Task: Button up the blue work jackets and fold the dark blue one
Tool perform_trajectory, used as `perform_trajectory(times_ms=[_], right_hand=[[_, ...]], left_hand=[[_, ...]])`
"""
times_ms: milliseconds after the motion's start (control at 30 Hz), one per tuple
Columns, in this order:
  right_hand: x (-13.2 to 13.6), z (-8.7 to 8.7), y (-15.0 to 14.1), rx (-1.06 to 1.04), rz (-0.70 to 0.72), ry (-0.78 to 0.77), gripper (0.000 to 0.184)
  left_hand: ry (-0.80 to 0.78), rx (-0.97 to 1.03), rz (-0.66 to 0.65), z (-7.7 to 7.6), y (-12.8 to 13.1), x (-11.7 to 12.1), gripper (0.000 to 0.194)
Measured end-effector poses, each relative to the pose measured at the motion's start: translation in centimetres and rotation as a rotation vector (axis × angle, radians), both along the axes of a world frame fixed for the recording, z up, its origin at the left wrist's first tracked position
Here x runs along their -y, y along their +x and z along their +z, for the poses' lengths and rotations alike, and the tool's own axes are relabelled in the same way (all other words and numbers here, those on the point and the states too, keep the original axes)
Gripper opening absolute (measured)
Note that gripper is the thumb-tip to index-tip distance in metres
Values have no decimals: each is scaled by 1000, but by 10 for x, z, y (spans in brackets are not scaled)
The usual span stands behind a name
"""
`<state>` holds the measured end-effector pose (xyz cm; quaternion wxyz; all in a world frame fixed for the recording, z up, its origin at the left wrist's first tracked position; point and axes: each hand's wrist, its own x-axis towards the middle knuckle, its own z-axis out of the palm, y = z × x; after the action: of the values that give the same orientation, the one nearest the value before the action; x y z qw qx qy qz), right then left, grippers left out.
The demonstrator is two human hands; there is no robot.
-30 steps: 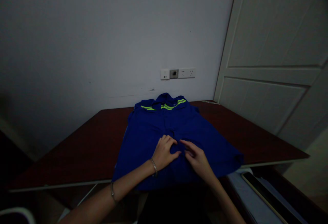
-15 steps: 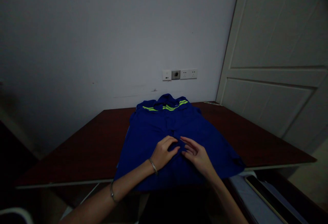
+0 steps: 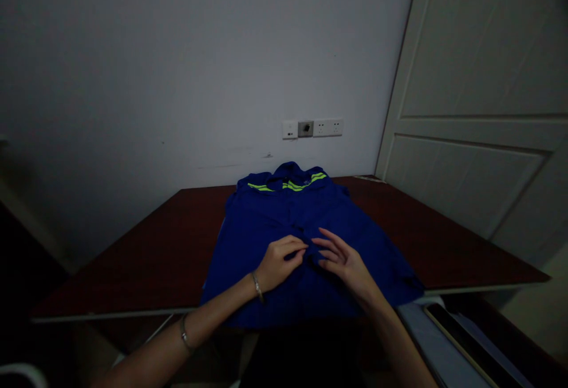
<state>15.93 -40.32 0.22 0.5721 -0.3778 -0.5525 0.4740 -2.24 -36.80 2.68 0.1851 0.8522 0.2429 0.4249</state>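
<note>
A blue work jacket [image 3: 266,216] with yellow-green stripes across its chest lies front side up on the dark red table [image 3: 177,240]. Its collar is at the far end, near the wall. My left hand [image 3: 281,261] pinches the cloth of the front placket between thumb and fingers, about the middle of the jacket. Just to its right, my right hand [image 3: 344,261] has its fingers spread and slightly curled, close over the same placket. Whether its fingertips touch the cloth I cannot tell. Any button there is too small to make out.
Behind the table stands a pale wall with a row of sockets [image 3: 313,128]. A white panelled door [image 3: 470,122] closes off the right side. Below the table's front right edge, flat items lie in an open drawer or shelf [image 3: 430,329]. The jacket's hem hangs over the front edge.
My left hand has shifted slightly left, its fingertips closing together on the placket. My right hand's fingers have spread wider and its index finger has lifted.
</note>
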Motion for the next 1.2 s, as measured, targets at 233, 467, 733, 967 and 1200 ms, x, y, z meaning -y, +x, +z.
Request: perform_trajectory(times_ms=[233,467,733,967,1200], right_hand=[[-5,-3,7,193,-135,-25,47],[-9,5,22,311,-253,97,37],[-1,5,13,240,-330,126,54],[5,5,11,531,-365,249,20],[-1,-5,23,525,-385,153,41]], left_hand=[[-546,251,113,12,-9,-1,17],[-630,329,115,19,-17,-1,15],[-444,174,128,13,-13,-4,17],[-428,138,73,6,-8,4,19],[-449,95,55,5,-9,11,20]])
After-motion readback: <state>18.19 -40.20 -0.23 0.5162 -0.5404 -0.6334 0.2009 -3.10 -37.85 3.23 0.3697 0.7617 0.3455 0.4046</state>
